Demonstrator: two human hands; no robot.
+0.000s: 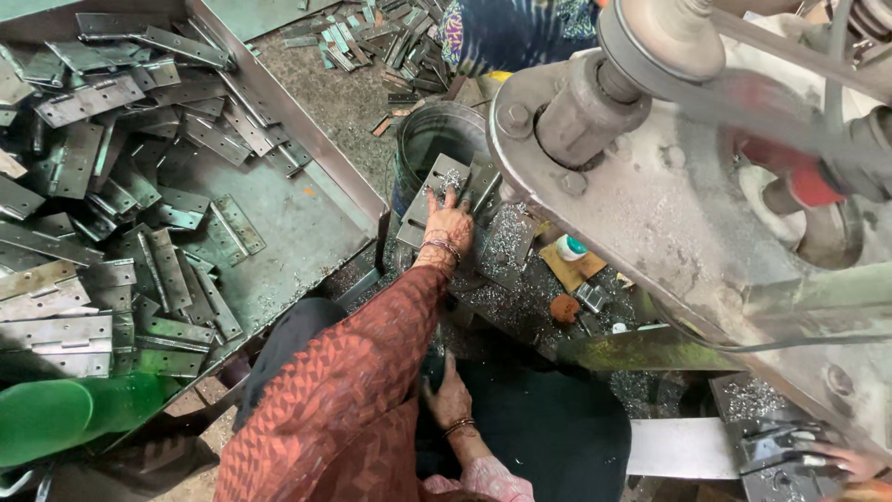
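Steel hinge plates (pixel 429 200) lay stacked across the rim of a dark bucket (pixel 423 139), below the machine's grey housing (pixel 650 204). The left hand (pixel 450 223) was pressed on the top plate, fingers spread wide and flat, gripping nothing. The right hand (pixel 450 395) rested on dark cloth (pixel 548 437) at the lap, loosely open and empty.

Slipping seemed the nearest risk. The plates sat unevenly and overhung the bucket, so a push from the flat palm could probably tip one in or send it off toward the floor. Their cut edges looked raw, and a sliding plate might nick the fingertips on top of it.

Bright shavings (pixel 520 307) covered the worktop around the stack. A palm dragged through them would likely pick up splinters.

Above and to the right, a pulley (pixel 660 37) and its belt (pixel 790 93) were blurred, which suggested they were turning. The loose rust-coloured sleeve (pixel 372 372) and the wrist bangles were near the housing, and a longer reach could bring cloth close to those moving parts.

Another hand (pixel 855 460) worked at the lower right edge; whose it was I could not tell.

A tray (pixel 307 223) heaped with more hinges stood to the left, well apart from both hands.
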